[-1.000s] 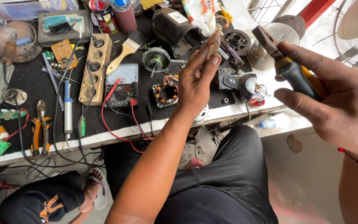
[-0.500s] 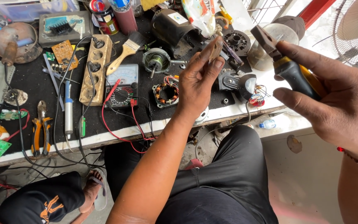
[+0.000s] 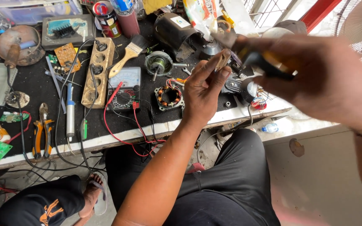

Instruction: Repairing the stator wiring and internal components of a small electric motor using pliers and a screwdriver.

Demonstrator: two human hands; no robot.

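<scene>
While I watch the head view, left hand (image 3: 204,90) pinches a small tan part (image 3: 223,60) in closed fingers above the table (image 3: 118,136), over the stator (image 3: 168,97). Right hand (image 3: 319,79), blurred, grips yellow-handled pliers (image 3: 258,60) beside it.

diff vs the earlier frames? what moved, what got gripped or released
The right hand, gripping the yellow-and-black pliers, swung left from the right edge toward the left hand; it is blurred, and the plier jaws now sit close by the small brownish part pinched in the left fingers. Nothing was taken up or let go. The left hand and its part stayed put, as did the meter, stator and paintbrush on the bench.
</scene>
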